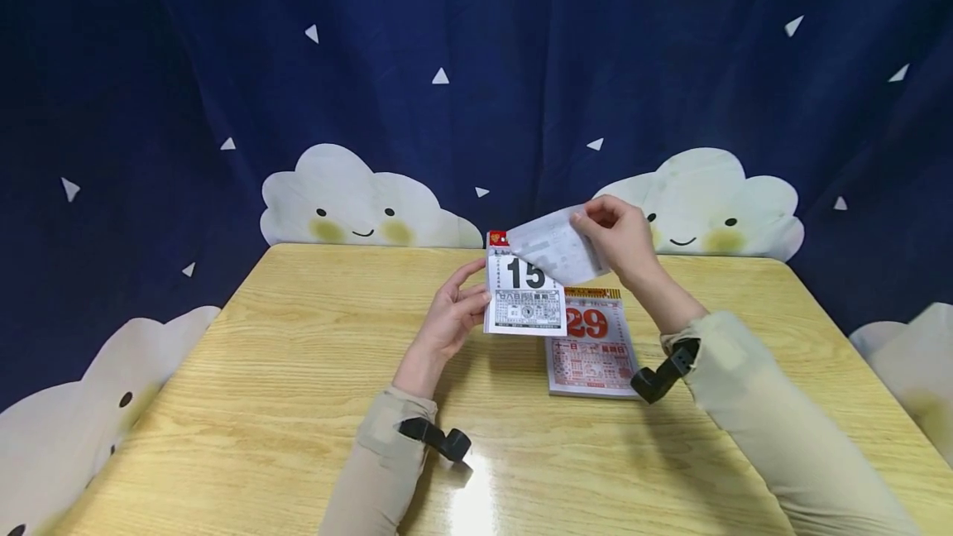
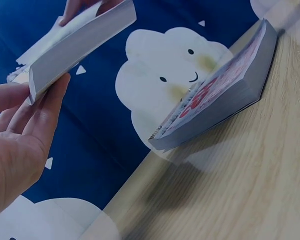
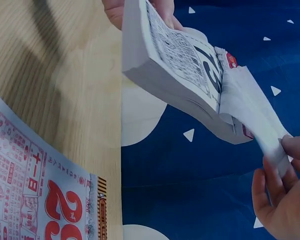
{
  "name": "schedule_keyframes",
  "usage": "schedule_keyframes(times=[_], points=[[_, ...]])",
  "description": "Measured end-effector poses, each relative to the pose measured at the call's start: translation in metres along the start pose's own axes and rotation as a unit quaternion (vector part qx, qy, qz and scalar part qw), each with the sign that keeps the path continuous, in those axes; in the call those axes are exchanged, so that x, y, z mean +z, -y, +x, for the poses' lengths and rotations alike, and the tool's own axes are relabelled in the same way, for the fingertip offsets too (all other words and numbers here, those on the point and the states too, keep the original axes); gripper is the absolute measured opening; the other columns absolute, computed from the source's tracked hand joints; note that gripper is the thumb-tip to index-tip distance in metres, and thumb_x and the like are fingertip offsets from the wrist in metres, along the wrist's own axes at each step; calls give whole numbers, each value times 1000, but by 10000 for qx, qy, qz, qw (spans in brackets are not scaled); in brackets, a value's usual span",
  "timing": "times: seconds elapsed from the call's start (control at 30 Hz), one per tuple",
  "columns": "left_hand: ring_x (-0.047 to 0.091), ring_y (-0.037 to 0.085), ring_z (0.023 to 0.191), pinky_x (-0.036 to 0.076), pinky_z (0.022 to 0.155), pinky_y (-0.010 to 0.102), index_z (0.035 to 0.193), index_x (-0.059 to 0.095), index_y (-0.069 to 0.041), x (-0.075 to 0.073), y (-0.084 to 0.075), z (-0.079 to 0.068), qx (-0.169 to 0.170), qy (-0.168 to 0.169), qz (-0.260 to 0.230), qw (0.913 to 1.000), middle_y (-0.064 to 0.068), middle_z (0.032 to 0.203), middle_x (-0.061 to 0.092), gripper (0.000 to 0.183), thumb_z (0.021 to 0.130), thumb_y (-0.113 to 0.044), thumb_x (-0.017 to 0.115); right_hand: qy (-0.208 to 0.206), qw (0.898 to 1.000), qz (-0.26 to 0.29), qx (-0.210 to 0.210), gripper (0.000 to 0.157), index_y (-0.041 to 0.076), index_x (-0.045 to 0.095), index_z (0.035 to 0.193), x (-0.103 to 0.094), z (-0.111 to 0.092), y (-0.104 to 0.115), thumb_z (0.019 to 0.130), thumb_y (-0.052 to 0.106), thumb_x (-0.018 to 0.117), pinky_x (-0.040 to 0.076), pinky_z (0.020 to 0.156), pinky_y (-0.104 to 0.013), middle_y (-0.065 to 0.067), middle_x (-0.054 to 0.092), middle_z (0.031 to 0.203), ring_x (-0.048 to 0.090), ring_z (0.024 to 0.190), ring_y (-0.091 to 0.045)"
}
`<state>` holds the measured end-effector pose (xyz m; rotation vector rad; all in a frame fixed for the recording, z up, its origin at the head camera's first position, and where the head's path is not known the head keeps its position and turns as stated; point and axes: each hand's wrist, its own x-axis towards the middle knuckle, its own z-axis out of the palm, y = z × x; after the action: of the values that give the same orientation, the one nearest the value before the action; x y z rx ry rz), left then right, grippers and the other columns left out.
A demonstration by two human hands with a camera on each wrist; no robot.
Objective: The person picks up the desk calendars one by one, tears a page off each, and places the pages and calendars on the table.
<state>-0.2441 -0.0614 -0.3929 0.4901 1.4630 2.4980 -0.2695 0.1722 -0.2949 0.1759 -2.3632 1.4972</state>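
Head view: the left hand (image 1: 447, 317) grips the smaller calendar (image 1: 529, 313) by its left edge, holding it above the table (image 1: 298, 370) with its face tipped toward the wearer. Right hand (image 1: 621, 234), up and right of that grip, pinches a corner of the thin top sheet (image 1: 560, 242), folded back off the "15" page. Gripping the side probably leaves the page face free. Second calendar (image 1: 596, 354), red "29", lies on the table below the right hand, partly behind the held one.

Left wrist view: thumb on one side of the block, fingers beneath; it reaches up and right from this grip. Likely bracing the thickness against the pull opposite. Second calendar well apart, right of the hand.

Right wrist view: sheet pinched between thumb and fingers, running from the grip to the red header (image 3: 231, 60). Whether it has torn free there, cannot tell.
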Motion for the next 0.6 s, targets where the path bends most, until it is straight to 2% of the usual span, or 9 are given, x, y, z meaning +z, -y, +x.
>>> schedule_keyframes(times=[0.37,0.5,0.6], points=[[65,12,67,52,59,23,139,29,0,-3,-1,0,-80,-53,-131,9999,-1,87,70,58,84,13,43,224,9994,-265,-42,25,-2,63,94,1,-3,4,82,19,66,42,62,-14,-2,59,81,51,71,-6],[66,12,67,52,59,24,139,28,0,-3,-1,0,-73,-39,-56,10000,-2,87,69,58,84,12,43,253,9993,-283,-60,23,-2,63,93,2,-3,6,82,18,66,42,62,-14,0,59,79,51,70,-5],[66,12,68,52,59,23,139,28,0,-2,-1,0,-43,-20,-22,10000,-2,87,69,58,84,13,42,126,9998,-179,7,23,-3,63,93,0,-1,6,81,17,66,42,59,-14,6,57,74,50,67,-4]])
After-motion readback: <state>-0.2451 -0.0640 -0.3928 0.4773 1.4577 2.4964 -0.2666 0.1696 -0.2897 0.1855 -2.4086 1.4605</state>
